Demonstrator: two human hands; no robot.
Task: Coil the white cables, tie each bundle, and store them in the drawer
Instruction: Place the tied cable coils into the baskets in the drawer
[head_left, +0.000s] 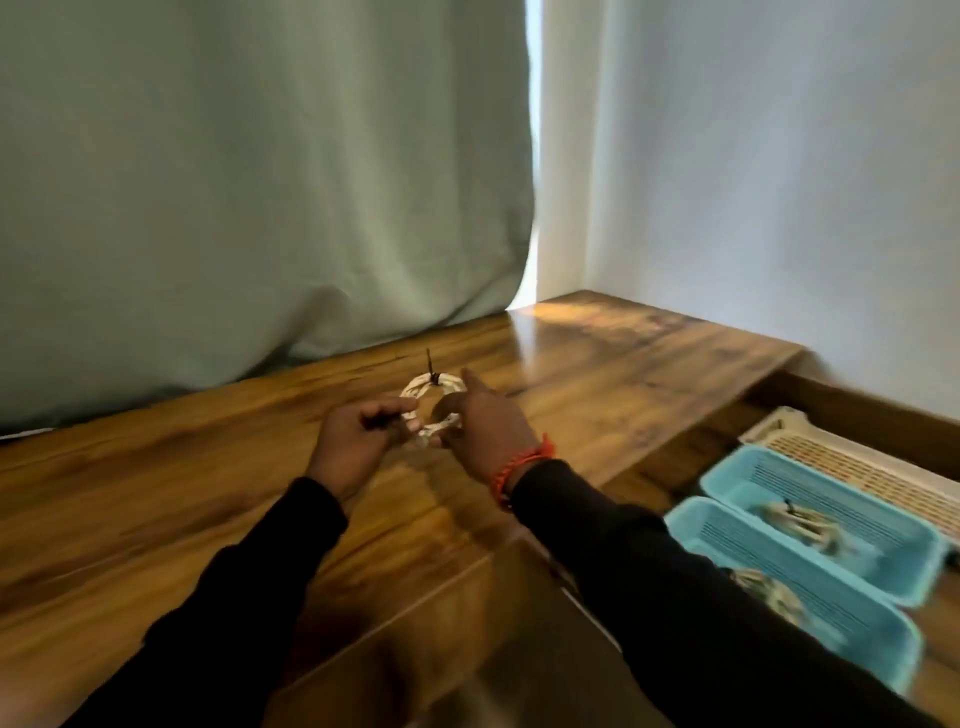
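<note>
Here both hands (358, 436) pinch the coiled white cable (434, 402).

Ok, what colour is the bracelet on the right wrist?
Red-orange, a beaded-looking bracelet at the sleeve cuff; the head view shows it.

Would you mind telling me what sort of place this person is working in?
Probably a home room or small office, at a desk. A wooden desktop stands against a pale green curtain, and an open drawer beside it holds blue baskets with coiled cables inside.
</note>
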